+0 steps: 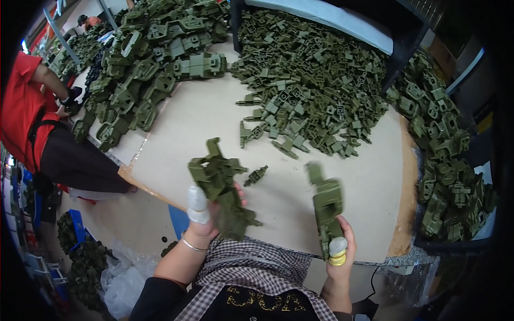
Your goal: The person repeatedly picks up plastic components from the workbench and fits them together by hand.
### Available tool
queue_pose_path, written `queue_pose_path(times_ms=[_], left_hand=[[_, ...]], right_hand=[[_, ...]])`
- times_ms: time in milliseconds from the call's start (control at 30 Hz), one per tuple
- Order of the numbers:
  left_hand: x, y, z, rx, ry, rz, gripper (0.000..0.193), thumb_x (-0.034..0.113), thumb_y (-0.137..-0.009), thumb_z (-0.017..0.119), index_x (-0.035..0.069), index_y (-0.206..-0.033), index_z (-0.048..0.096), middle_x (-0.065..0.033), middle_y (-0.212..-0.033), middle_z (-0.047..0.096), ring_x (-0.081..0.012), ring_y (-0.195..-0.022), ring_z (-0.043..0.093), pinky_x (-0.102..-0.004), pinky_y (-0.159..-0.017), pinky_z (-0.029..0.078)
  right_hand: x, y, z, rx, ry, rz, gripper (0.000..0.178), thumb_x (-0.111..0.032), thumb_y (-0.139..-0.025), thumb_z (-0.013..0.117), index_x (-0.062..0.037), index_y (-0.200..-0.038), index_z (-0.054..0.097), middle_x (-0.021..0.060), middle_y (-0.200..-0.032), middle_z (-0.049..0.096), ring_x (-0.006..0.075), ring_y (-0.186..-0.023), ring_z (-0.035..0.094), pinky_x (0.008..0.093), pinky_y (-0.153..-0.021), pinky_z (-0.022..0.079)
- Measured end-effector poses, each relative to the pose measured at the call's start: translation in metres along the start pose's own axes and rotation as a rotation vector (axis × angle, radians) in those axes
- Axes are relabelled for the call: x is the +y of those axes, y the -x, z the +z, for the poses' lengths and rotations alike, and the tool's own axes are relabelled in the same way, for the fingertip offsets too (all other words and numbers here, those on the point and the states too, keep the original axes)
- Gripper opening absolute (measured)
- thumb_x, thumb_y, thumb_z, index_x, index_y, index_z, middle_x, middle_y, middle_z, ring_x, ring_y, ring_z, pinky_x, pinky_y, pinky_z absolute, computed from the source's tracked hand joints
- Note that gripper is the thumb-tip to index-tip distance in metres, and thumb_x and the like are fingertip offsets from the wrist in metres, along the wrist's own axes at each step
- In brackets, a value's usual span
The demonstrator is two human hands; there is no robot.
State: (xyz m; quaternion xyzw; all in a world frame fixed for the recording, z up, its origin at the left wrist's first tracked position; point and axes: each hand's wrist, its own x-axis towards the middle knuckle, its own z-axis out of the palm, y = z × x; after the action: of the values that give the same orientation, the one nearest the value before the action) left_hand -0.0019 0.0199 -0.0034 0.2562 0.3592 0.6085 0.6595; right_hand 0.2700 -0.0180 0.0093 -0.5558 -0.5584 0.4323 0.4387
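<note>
My left hand (204, 222), its thumb wrapped in white tape, is closed around an olive-green plastic toy vehicle part (214, 174). This piece has an uneven outline, and I cannot tell whether it is one part or several together. In my right hand (342, 251), whose thumb has grey and yellow wrapping, is a long green toy vehicle body (327, 198) with a rectangular opening, slightly blurred. Both pieces are held above the near side of the pale tabletop (369, 176). A small green plastic part (256, 175) lies alone on the table between them.
A broad heap of small green parts (310, 91) covers the table's far side, under a dark-framed rack (396, 53). Larger green vehicle bodies (139, 80) are piled at left, more (450, 171) at right. A person in red (27, 107) works at left. A clear plastic bag (128, 281) sits low left.
</note>
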Motion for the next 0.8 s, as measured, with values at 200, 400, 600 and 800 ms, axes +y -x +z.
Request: queue_pose_path(times_ms=[200,400,600,800], left_hand=[[-0.007,0.007,0.033,-0.008,0.127,0.249,0.080,0.065,-0.078,0.046,0.005,-0.130,0.035,-0.0110,-0.125,0.045,-0.0246,-0.113,0.048,-0.0397,-0.094,0.041],[0.001,0.018,0.031,-0.174,-0.061,0.453,0.059,0.045,-0.089,0.045,0.007,-0.133,0.031,-0.0098,-0.131,0.041,-0.0222,-0.115,0.047,-0.0372,-0.096,0.041],[-0.004,0.019,0.026,-0.111,-0.068,0.325,0.058,0.041,-0.089,0.046,0.007,-0.133,0.030,-0.0112,-0.128,0.044,-0.0236,-0.115,0.047,-0.0376,-0.096,0.042],[-0.015,0.015,0.019,-0.115,-0.090,0.220,0.061,0.043,-0.087,0.050,0.006,-0.131,0.032,-0.0111,-0.125,0.046,-0.0216,-0.111,0.050,-0.0372,-0.095,0.043]], right_hand=[[-0.037,-0.021,0.076,-0.083,0.185,-0.501,0.076,-0.027,-0.073,0.069,0.0064,-0.129,0.030,0.0178,-0.106,0.046,0.0296,-0.092,0.045,0.0374,-0.082,0.037],[-0.043,-0.025,0.083,-0.125,0.309,-0.580,0.078,-0.029,-0.070,0.073,0.0089,-0.126,0.034,0.0176,-0.101,0.048,0.0298,-0.090,0.045,0.0368,-0.080,0.038],[-0.044,-0.027,0.079,-0.111,0.303,-0.625,0.076,-0.032,-0.071,0.070,0.0098,-0.126,0.037,0.0163,-0.095,0.049,0.0291,-0.081,0.046,0.0366,-0.072,0.040],[-0.032,-0.024,0.084,-0.210,0.314,-0.593,0.080,-0.035,-0.073,0.068,0.0106,-0.128,0.033,0.0176,-0.096,0.049,0.0291,-0.081,0.046,0.0362,-0.070,0.042]])
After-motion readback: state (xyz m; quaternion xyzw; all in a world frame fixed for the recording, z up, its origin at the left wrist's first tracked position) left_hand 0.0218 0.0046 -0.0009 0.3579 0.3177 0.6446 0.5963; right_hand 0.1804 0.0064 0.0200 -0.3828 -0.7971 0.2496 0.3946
